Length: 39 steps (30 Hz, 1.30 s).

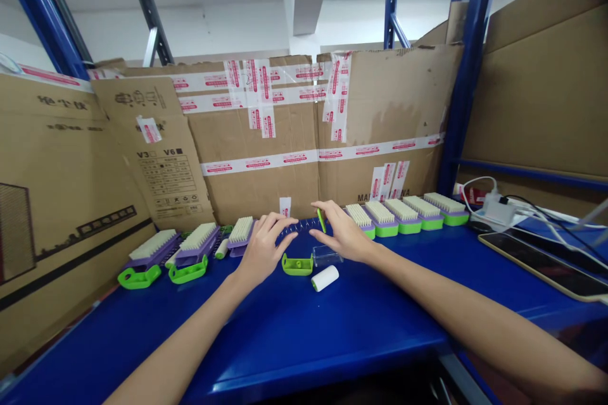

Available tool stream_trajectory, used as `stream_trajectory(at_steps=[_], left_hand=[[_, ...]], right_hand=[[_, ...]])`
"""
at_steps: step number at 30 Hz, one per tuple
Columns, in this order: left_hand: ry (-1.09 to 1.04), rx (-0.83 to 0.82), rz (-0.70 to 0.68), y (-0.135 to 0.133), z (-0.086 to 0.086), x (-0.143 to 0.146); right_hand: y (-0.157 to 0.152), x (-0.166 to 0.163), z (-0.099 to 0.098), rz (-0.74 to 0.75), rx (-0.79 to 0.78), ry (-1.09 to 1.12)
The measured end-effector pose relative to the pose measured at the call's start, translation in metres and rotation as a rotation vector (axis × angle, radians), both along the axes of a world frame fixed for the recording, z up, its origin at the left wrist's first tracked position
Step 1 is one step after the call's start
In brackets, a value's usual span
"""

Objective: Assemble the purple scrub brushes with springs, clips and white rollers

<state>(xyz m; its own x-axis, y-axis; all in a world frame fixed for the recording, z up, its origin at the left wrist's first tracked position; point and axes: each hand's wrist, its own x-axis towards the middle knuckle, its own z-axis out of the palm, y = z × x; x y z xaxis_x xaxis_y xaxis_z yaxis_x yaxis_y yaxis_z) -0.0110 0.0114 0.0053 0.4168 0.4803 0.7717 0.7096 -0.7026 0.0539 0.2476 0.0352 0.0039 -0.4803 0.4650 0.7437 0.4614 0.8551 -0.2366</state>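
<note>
My left hand point(264, 245) is open, thumb and fingers apart, its fingertips beside the left end of a dark coiled strip point(300, 226). Whether it touches the strip I cannot tell. In my right hand point(346, 233) a thin bright-green plastic piece point(322, 220) stands on edge between fingers and thumb, at the strip's right end. Just below the hands sit a hollow green end piece point(297, 265) and a clear plastic part point(327, 256). A white roller point(325, 278) with a green end lies in front of them.
Several purple brushes with cream bristles point(198, 237) lie at the left, with loose green pieces point(189, 271) before them. More brushes with green bases point(403, 215) line the back right. A phone point(541, 262) and a white charger point(498, 209) with cables are far right. Taped cardboard point(266, 190) walls the back.
</note>
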Motion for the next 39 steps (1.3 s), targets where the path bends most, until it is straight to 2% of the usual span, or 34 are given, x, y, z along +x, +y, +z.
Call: stream_trajectory(at_steps=[13,17,20,22,24,30,39], left_hand=[[0.000,-0.063,0.005,0.002,-0.001,0.000],[-0.200,-0.259,-0.064,0.014,-0.010,-0.001],[-0.382,-0.446,-0.067,0.027,-0.019,-0.006],[-0.434,-0.566,-0.078,0.035,-0.024,-0.010],[-0.446,-0.617,-0.095,0.039,-0.027,-0.013],[-0.493,-0.681,-0.134,0.040,-0.027,-0.013],[-0.466,-0.681,-0.107,0.038,-0.027,-0.010]], right_hand=[[0.004,0.004,0.001,-0.008,-0.017,-0.012],[0.015,0.008,-0.005,-0.027,-0.073,0.046],[0.024,0.010,-0.009,-0.062,-0.111,0.097],[0.028,0.010,-0.010,-0.098,-0.150,0.103],[0.030,0.011,-0.010,-0.139,-0.189,0.086],[0.035,0.011,-0.011,-0.236,-0.301,0.026],[0.037,0.013,-0.013,-0.299,-0.362,-0.080]])
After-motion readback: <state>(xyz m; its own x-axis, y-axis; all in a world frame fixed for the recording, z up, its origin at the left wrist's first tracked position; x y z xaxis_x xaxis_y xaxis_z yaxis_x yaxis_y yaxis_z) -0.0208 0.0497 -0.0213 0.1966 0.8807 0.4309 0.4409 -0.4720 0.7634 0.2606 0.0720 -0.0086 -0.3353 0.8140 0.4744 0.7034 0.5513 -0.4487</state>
